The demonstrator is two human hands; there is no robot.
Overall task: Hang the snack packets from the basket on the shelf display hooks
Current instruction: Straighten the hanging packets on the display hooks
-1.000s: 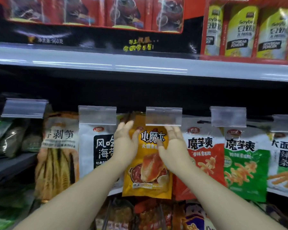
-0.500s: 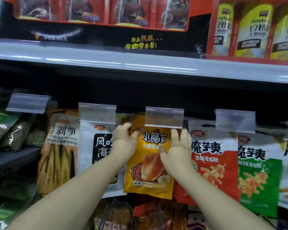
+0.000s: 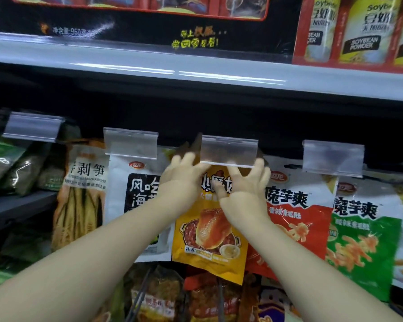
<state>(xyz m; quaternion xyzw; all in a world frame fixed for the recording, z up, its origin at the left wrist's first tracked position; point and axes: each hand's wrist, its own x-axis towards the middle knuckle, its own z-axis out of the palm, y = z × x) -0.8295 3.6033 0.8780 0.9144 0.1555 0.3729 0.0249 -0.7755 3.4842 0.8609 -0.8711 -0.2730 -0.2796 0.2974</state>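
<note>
A yellow snack packet [image 3: 209, 238] with a hotpot picture hangs below the middle clear label holder [image 3: 228, 151] of a display hook. My left hand [image 3: 184, 177] grips the packet's top left corner. My right hand [image 3: 244, 182] holds its top right, with the thumb across the printed name. Both sets of fingertips reach up just under the label holder. The packet's top edge and the hook itself are hidden behind the holder and my fingers. The basket is out of view.
A white seaweed packet [image 3: 135, 196] hangs on the left, a red konjac packet [image 3: 296, 217] and a green one [image 3: 363, 240] on the right. A bamboo-shoot packet [image 3: 82, 196] hangs further left. A grey shelf edge [image 3: 196, 70] runs above. More packets hang on the row below [image 3: 163, 296].
Both hands have slid up the yellow packet toward its top edge and closer together, right under the label holder. The view has moved in closer to the shelf.
</note>
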